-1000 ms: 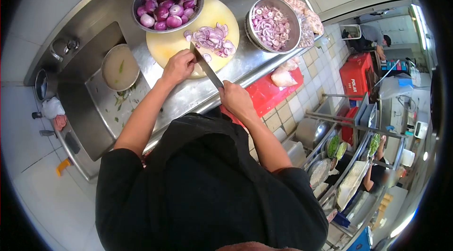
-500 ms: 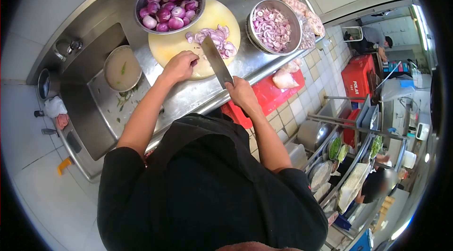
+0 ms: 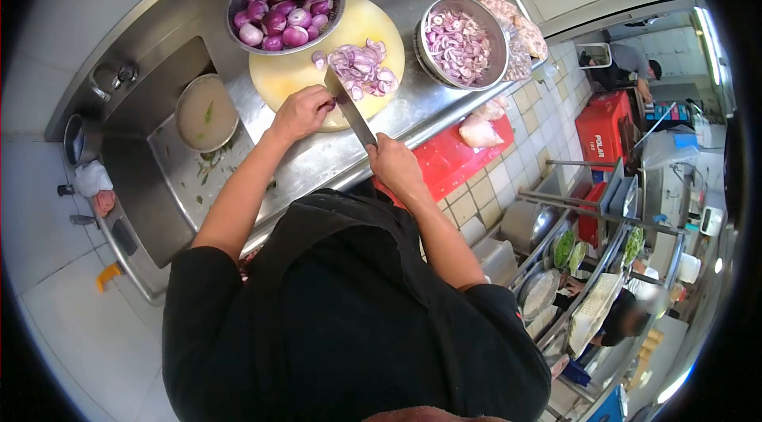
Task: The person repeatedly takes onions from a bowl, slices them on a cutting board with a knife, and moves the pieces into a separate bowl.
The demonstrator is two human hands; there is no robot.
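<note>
- Head view: my right hand (image 3: 394, 164) is clenched around the handle of a broad steel cleaver (image 3: 348, 109). The blade stands edge-down on the round yellow cutting board (image 3: 298, 77).
- Head view: my left hand (image 3: 302, 111) is curled, knuckles up, on the board and touching the blade's flat side. Whether it grips a piece of onion underneath I cannot tell; the hand hides it.
- Head view, risk: my left fingertips sit right against the blade. If they uncurl, or whatever is under them slips on the wet board, I judge the edge could nick them.
- Head view, risk: the heap of purple onion slices (image 3: 363, 69) lies just beyond the cleaver's tip. A careless sweep could push slices off the board onto the steel counter (image 3: 317, 156).
- Head view, direction: the cleaver's long axis runs diagonally from my right hand at the near counter edge, up and left across the board. Its tip points away from me, toward the steel colander of peeled red onions (image 3: 284, 1).
</note>
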